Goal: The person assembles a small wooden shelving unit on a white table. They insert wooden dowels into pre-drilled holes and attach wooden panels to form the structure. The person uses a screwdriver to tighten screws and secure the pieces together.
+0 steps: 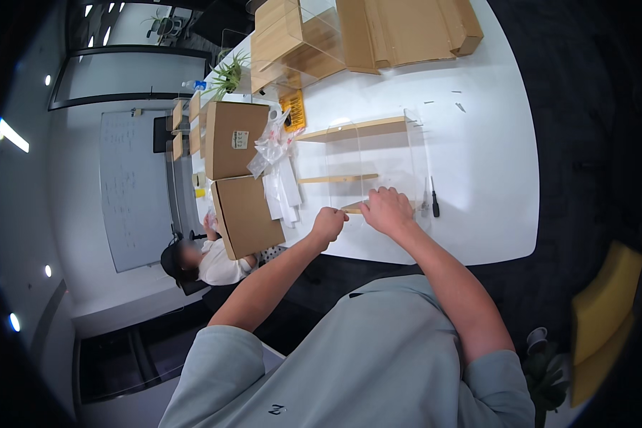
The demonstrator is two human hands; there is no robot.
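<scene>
A shelf of pale wooden boards joined by a clear plastic panel (pixel 389 160) lies on its side in front of me. Its far board (pixel 360 130) and its shorter middle board (pixel 339 178) run across the table. My left hand (pixel 328 227) is closed at the left end of the near wooden board (pixel 353 209), fingers curled in. Over the same board, just to the right, bend the fingers of my right hand (pixel 390 212), which hide much of it. A screwdriver (pixel 435 205) with a black handle lies right of the shelf.
Cardboard boxes (pixel 246 217) and plastic wrapping (pixel 269 150) are at the left, near an orange tool set (pixel 293 110). Another wood-and-clear shelf (pixel 285 46) and flattened cardboard (pixel 414 32) occupy the far end. Loose screws (pixel 460 107) lie far right. A person (pixel 221 262) sits beyond the boxes.
</scene>
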